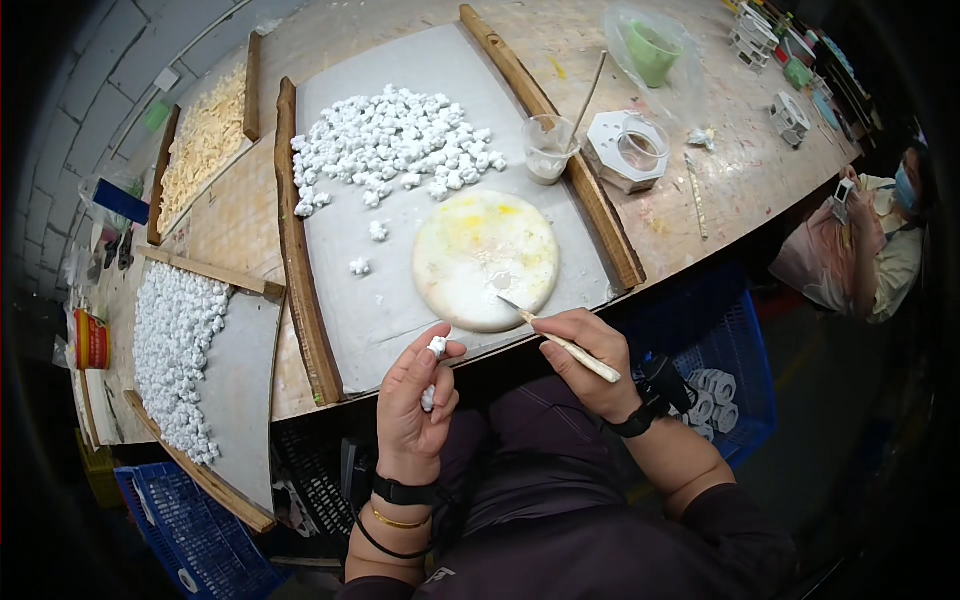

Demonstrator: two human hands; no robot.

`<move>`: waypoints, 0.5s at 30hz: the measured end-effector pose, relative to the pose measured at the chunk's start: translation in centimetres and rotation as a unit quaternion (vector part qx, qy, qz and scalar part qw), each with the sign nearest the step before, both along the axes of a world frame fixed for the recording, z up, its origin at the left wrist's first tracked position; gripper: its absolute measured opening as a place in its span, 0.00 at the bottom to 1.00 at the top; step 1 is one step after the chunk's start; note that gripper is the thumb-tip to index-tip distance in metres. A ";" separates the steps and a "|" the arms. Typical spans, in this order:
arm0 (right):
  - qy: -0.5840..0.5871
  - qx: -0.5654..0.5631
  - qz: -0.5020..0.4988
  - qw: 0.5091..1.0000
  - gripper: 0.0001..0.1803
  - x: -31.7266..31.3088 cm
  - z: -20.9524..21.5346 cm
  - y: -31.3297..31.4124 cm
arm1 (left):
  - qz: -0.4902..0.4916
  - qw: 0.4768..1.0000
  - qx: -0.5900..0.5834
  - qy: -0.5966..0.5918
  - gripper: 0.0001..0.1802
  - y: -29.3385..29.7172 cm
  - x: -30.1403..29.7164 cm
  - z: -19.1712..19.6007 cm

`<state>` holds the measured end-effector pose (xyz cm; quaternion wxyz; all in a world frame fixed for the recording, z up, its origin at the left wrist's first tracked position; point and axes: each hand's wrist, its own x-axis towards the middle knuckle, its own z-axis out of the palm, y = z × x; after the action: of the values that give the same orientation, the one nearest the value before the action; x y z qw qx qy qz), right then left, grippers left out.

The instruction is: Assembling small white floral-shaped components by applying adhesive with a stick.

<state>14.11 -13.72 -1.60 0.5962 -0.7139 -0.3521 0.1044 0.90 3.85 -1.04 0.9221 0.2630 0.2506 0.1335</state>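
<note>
The left hand [415, 395] is curled around small white lumpy pieces [436, 347]; one shows at the fingertips and another lower between the fingers, but how many sit inside the palm is hidden. The right hand [590, 355] pinches a pale wooden-handled tool [560, 340], its thin tip resting on the near edge of a round white slab [485, 255]. What the tip is made of is too small to tell. The slab is smooth, flat and disc-shaped, stained yellow toward its far side. It lies on a grey board [380, 300] framed by rough wooden strips.

On the far part of that board is a heap of white crumpled pieces [395, 140], with a few strays nearer. To the left, another board carries a long pile of similar white pieces [175, 350], partly cut off by the dark rim. Far left, a tray of pale tan shavings [205, 140] is blurred.

Just right of the board stand a cloudy plastic cup [548, 150] with a stick in it and an octagonal white mould [628, 150]. A blue crate [735, 370] near right holds more white moulds, partly hidden by the right forearm.
</note>
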 end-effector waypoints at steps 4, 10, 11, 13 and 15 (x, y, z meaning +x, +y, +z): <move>0.277 0.060 0.007 0.959 0.14 -0.2 0.2 -0.8 | -0.002 1.000 0.011 0.004 0.19 0.0 -0.1 -0.5; 0.348 0.172 0.063 0.919 0.16 -0.4 -0.2 -1.4 | -0.027 0.999 0.007 0.024 0.17 -0.4 0.2 -0.2; 0.335 0.173 0.074 0.923 0.16 -0.6 -0.1 -1.6 | -0.031 0.999 0.007 0.025 0.17 -0.4 0.3 -0.1; 0.267 0.142 0.101 0.948 0.15 -0.8 0.7 -2.0 | -0.037 0.999 0.007 0.023 0.17 -0.6 0.3 -0.1; 0.141 0.114 0.119 0.976 0.14 -0.9 1.2 -2.0 | -0.042 0.999 0.006 0.017 0.16 -0.8 0.3 -0.2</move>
<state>13.16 -15.72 -0.44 0.7005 -0.5726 -0.3562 0.2335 1.22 3.09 -1.23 0.9208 0.2813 0.2541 0.0920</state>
